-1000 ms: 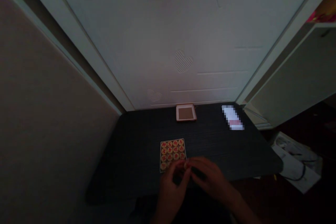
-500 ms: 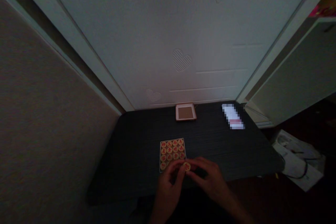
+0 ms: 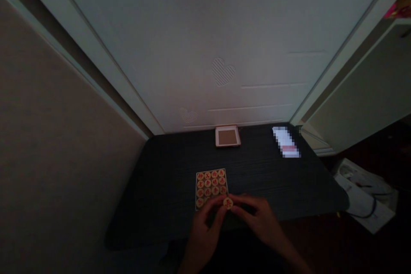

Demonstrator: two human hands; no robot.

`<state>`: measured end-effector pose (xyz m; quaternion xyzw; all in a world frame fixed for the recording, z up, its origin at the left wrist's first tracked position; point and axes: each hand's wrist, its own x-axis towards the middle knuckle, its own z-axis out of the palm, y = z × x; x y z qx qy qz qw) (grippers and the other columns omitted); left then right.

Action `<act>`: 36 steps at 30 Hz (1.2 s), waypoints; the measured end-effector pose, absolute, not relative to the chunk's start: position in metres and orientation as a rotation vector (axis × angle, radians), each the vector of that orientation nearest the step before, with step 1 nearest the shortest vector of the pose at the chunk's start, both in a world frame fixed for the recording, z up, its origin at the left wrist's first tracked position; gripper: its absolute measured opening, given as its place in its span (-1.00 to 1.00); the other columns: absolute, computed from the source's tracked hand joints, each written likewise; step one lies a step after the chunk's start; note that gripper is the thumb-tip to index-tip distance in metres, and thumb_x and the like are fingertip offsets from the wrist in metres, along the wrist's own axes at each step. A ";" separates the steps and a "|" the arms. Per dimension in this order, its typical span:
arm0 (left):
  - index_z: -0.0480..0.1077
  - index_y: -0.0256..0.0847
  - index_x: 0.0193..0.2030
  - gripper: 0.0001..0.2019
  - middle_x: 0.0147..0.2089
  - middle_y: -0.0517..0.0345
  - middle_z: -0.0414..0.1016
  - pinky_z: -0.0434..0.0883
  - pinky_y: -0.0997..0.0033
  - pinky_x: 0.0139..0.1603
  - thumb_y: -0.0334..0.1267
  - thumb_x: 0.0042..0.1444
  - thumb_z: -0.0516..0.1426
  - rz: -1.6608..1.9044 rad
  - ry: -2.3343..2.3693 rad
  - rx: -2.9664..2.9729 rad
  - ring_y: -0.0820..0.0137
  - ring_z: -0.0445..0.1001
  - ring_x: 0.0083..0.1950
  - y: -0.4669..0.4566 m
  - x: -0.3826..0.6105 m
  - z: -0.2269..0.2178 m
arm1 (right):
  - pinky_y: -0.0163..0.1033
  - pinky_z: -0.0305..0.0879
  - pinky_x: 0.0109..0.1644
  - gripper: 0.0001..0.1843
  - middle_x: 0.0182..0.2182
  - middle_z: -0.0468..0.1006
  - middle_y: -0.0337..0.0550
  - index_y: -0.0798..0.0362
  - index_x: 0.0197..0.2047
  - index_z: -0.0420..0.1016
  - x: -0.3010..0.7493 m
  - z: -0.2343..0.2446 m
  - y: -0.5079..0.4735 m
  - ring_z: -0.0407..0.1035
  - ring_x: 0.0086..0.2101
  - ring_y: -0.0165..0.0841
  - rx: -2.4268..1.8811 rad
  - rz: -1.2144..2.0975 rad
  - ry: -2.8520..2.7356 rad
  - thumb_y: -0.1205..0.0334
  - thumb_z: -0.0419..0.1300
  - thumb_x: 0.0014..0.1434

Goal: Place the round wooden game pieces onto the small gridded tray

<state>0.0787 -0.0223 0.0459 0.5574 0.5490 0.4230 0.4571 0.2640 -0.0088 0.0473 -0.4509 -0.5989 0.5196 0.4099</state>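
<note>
Between the fingertips of both hands is a round Chinese chess piece (image 3: 227, 203) with a red character facing up. My left hand (image 3: 208, 222) pinches it from the left, thumb and fingers closed. From the other side my right hand (image 3: 255, 214) grips the same piece. Just beyond them, a square box (image 3: 196, 188) lies on the dark table, filled with rows of similar wooden pieces (image 3: 207, 183) bearing red characters. The left hand covers part of the box's near row.
A small pinkish box or lid (image 3: 227, 137) sits at the table's back edge, by a white panel with embossed hearts (image 3: 223, 72). A phone-like, pixelated bright object (image 3: 285, 142) lies at the back right. White bags (image 3: 366, 197) stand right of the dark table (image 3: 154, 197).
The right thumb and fingers have closed in on the piece, whose red character has turned slightly. The box of pieces stays in place; the view has shifted a little.
</note>
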 end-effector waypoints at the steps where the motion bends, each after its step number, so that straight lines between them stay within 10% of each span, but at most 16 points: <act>1: 0.58 -0.07 0.00 -0.75 0.01 0.05 0.69 0.54 0.16 0.15 -0.09 0.27 0.19 1.045 1.343 1.369 0.18 0.65 0.04 -0.022 0.079 0.047 | -0.04 0.48 0.15 -0.69 -0.02 0.70 -0.19 -0.20 0.06 0.65 0.264 0.048 -0.009 0.59 -0.02 -0.16 -1.129 1.314 -1.507 -0.01 0.30 0.28; 19: 0.58 -0.05 0.03 -0.76 0.04 0.08 0.68 0.50 0.18 0.19 -0.12 0.28 0.20 1.014 1.332 1.402 0.21 0.63 0.06 -0.023 0.079 0.048 | -0.04 0.45 0.15 -0.68 -0.06 0.72 -0.11 -0.11 -0.04 0.71 0.262 0.049 -0.008 0.58 -0.02 -0.12 -1.169 1.402 -1.343 -0.04 0.38 0.19; 36: 0.61 -0.03 0.00 -0.79 -0.14 0.16 0.69 0.59 0.41 -0.05 -0.32 0.25 0.25 1.188 1.227 1.886 0.35 0.67 -0.14 -0.020 0.087 0.048 | -0.32 0.43 -0.24 -0.72 -0.39 0.68 -0.22 0.01 -0.28 0.66 0.261 0.031 -0.008 0.52 -0.37 -0.37 -1.102 1.504 -1.007 0.01 0.50 0.04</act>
